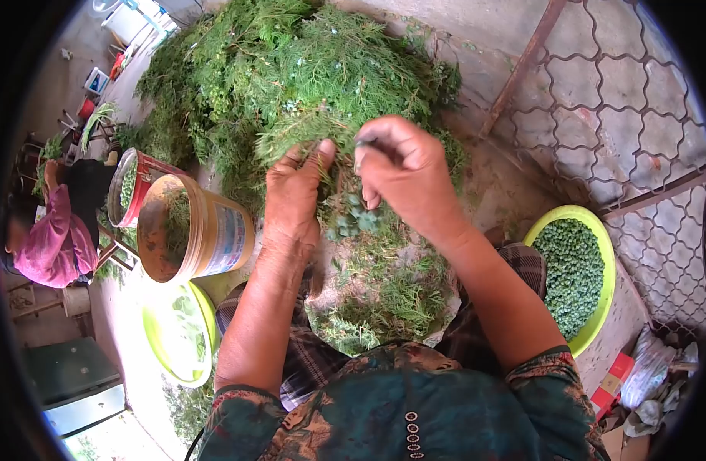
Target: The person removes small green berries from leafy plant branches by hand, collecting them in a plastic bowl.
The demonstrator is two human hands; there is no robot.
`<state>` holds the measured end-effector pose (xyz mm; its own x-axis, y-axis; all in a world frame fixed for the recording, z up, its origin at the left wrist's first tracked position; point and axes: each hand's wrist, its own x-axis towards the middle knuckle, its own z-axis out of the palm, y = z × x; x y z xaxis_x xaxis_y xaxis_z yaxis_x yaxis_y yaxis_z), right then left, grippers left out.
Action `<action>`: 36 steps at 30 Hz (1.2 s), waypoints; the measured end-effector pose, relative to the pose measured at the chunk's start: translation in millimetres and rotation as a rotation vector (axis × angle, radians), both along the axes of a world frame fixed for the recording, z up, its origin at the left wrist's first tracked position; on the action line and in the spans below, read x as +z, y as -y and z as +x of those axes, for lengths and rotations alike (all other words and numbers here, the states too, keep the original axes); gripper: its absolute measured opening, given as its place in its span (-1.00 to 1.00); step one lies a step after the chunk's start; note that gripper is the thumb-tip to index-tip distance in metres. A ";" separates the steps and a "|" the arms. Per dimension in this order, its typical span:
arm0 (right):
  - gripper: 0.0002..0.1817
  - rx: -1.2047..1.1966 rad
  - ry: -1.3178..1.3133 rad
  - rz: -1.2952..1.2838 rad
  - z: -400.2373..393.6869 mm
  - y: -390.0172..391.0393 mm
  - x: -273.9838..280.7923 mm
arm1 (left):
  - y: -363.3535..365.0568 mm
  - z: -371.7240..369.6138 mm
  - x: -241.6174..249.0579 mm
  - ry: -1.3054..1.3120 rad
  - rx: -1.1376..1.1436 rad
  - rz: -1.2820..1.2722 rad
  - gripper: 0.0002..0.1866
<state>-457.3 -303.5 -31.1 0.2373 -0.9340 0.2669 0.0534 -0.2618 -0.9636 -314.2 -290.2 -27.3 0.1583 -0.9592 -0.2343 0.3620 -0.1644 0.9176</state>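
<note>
My left hand (295,196) is closed around a green cypress sprig (311,127), its thumb pressed along the stem. Close beside it, my right hand (407,173) is curled, fingertips and thumb pinched together; what they hold is too small to make out. Below and between the hands shows a cluster of blue-green cones (354,221), somewhat blurred. Just beyond my hands rises a big heap of cypress branches (284,61) dotted with pale cones. Loose clippings (387,300) lie in front of my lap.
On the right stands a yellow-green basin (610,288) full of green cones. To the left are a tan bucket (234,238), a red bucket (142,165) and a bright green basin (203,323). A person in a pink top (57,242) sits farther left. Metal lattice (599,61) borders the right.
</note>
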 end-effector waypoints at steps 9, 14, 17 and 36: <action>-0.82 0.208 0.574 0.626 -26.7 0.1 11.6 | 0.7 7.9 10.8 -0.004 0.041 -0.004 -0.84; -0.71 0.081 0.035 0.200 -9.4 -6.2 -3.7 | -1.0 1.0 8.9 0.089 0.045 -0.054 -0.87; -0.77 0.141 0.153 0.270 -8.9 -6.4 -6.7 | -3.4 0.3 7.1 0.075 0.054 -0.071 -0.87; -0.85 0.157 0.494 0.827 -20.5 -3.2 -18.8 | 1.2 28.0 6.9 -0.881 -0.300 0.107 -0.82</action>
